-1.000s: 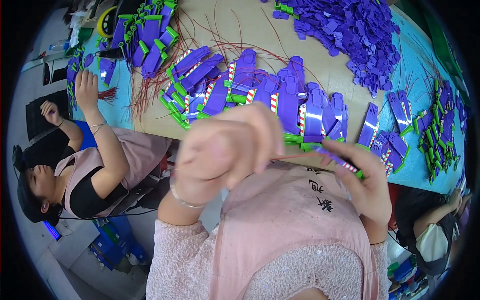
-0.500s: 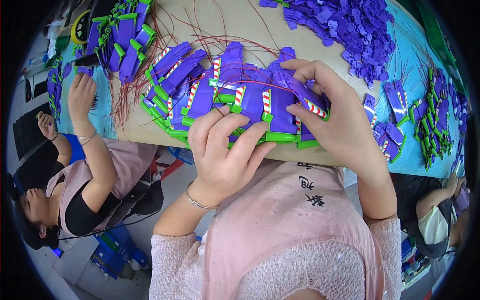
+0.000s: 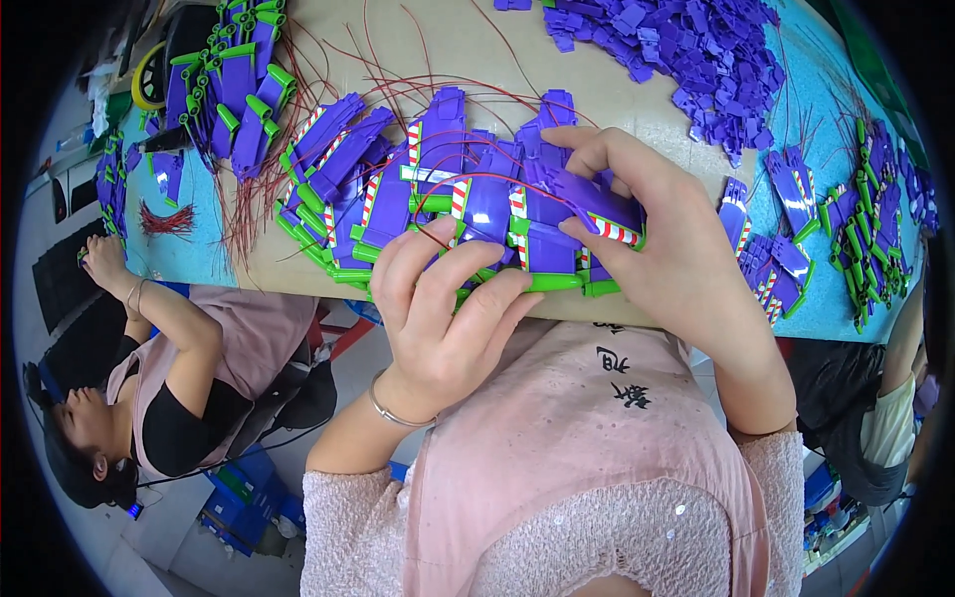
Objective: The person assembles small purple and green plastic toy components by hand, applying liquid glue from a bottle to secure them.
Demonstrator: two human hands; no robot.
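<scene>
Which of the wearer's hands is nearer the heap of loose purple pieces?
Right. The right hand, holding a striped purple part, is below the heap in the picture; the left hand is farther off, lower left.

A thin silver bangle (image 3: 390, 406) is worn just behind the L hand (image 3: 443, 308), a lt. pink apron (image 3: 477, 468) w/ dk. lettering (image 3: 631, 396) is seen below it & the R hand (image 3: 657, 214), and a nubby pale-pink knit top (image 3: 597, 542) w/ tiny shiny specks is worn underneath.
</scene>
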